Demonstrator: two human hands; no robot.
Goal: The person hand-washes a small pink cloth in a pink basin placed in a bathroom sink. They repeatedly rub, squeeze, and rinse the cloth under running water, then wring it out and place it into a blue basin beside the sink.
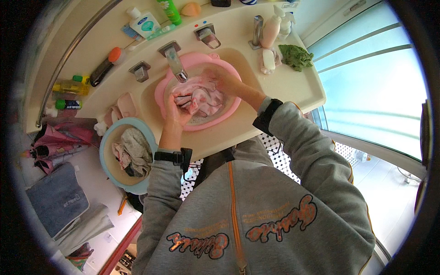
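Note:
A pink plastic basin (pixel 158 93) sits in the cream washbasin, holding cloudy water and a wet pink cloth (pixel 209 98) with dark trim. At the basin's left side, my left hand (pixel 179 111) grips a bunched fold of that cloth. My right hand (pixel 221 81) reaches into the water at the upper right, against the cloth. Its fingers are blurred and partly under water, so their grip is unclear. Just above the basin's far side hangs the metal faucet spout (pixel 176 63).
Left of the washbasin, a light blue basin (pixel 103 151) holds a grey cloth (pixel 135 144). Two tap handles (pixel 140 72) flank the spout. At right are pump bottles (pixel 271 31), a bar of soap (pixel 268 60) and a green cloth (pixel 296 56). A metal rail (pixel 68 51) curves along the left.

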